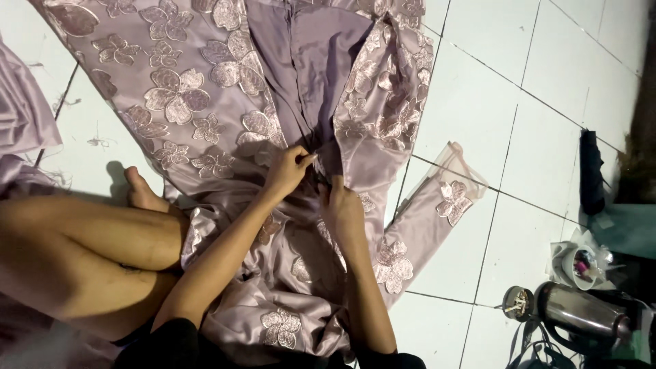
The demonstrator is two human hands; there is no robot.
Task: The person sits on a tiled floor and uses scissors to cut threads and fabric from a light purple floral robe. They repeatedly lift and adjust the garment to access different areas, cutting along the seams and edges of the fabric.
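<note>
While the lilac dress [225, 89] lies spread on the tiled floor [547, 89], left hand [289, 171] and right hand [342, 208] pinch its centre seam.

Pale lilac satin garment [301, 75] overlaid with sheer mesh, embroidered all over with large mauve-pink flowers and leaves; plain lilac lining down the open middle. Matching sheer sleeve [437, 205] with the same flower motif. White glossy floor tiles [540, 61] crossed by dark grout lines. Dark folded cloth [591, 171]. Shiny silver-grey metal kettle [581, 314] with black handle
</note>
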